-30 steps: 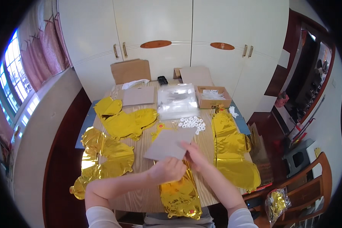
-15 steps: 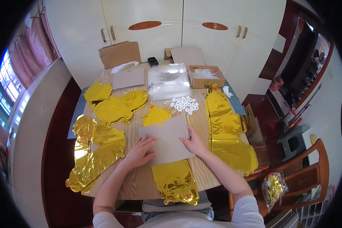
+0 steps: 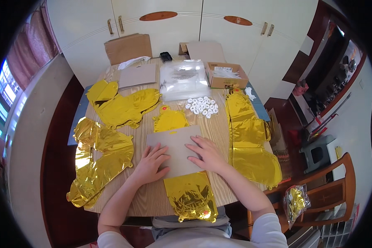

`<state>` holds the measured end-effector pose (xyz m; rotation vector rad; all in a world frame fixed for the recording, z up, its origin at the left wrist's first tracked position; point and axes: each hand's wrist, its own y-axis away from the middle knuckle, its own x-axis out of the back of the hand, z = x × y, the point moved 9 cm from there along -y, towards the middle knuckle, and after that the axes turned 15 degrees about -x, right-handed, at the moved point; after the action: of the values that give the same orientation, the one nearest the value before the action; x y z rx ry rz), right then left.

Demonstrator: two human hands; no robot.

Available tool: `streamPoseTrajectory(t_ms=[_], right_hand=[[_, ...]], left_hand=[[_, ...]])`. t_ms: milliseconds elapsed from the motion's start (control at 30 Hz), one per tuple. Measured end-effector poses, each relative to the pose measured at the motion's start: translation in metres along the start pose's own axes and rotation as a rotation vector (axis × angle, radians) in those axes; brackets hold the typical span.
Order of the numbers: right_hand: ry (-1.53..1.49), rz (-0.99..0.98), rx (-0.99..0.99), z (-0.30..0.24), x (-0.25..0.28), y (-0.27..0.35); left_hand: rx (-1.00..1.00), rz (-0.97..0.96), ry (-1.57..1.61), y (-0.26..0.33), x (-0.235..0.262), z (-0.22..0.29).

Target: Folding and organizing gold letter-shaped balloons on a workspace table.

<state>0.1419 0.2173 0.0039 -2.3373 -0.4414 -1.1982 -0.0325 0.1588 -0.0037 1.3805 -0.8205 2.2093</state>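
A grey cardboard sheet [image 3: 175, 142] lies flat on the wooden table [image 3: 217, 124], covering the middle of a gold foil balloon whose ends [image 3: 191, 197] stick out below and above [image 3: 169, 120] it. My left hand [image 3: 151, 163] rests palm down on the sheet's left edge, fingers spread. On the sheet's right part lies my right hand [image 3: 206, 153], also flat and open. Neither hand grips anything.
More flattened gold foil balloons lie at the left [image 3: 99, 161], upper left [image 3: 124, 105] and right [image 3: 250, 140]. A bag of small white rings [image 3: 201, 106], clear plastic bags [image 3: 182, 78], another grey sheet [image 3: 137, 75] and an open carton [image 3: 225, 74] sit farther back. A wooden chair [image 3: 330, 194] stands right.
The grey sheet was held up in both hands, then laid down over the gold balloon. Both hands now press flat on it, and the view has shifted slightly.
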Motion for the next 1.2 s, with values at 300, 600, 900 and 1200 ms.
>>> streamPoseTrajectory(t_ms=[300,600,900,1200], right_hand=[[0.064,-0.093,-0.024,0.008,-0.014,-0.001],[0.098,-0.085,-0.030,0.006,-0.014,-0.001],[0.113,-0.083,-0.024,0.006,-0.015,-0.001],[0.104,-0.104,-0.014,0.005,-0.013,0.000]], left_hand=[[-0.084,0.026,-0.077,-0.006,0.011,0.015],[-0.173,-0.032,-0.107,-0.006,0.003,0.020],[-0.325,-0.236,-0.113,-0.014,-0.011,0.033],[-0.330,-0.551,-0.157,-0.040,-0.015,0.045]])
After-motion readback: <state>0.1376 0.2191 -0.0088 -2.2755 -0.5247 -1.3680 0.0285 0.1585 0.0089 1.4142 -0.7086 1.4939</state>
